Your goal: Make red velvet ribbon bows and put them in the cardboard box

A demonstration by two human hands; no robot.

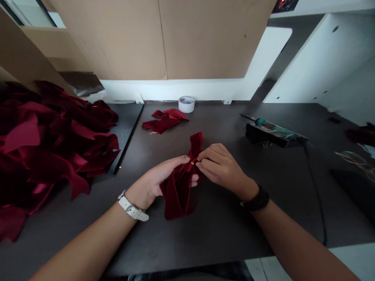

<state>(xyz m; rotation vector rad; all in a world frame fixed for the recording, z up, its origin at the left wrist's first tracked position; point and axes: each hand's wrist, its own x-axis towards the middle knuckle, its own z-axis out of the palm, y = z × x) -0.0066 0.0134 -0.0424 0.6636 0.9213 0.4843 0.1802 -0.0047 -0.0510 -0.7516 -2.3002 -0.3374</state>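
Velvet bow held in my left hand, half-curled; right hand pinched at gold band, hold unclear. Slack left thumb could let near loop twist.

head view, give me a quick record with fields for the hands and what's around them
left hand: holds red velvet bow
right hand: fingertips together at the bow's gold tie
wrists: white strap on left, black band on right
beyond the hands: loose red fabric, white tape roll
picture left: heap of red ribbon
picture right: corded tool with teal on it
surface: dark tabletop
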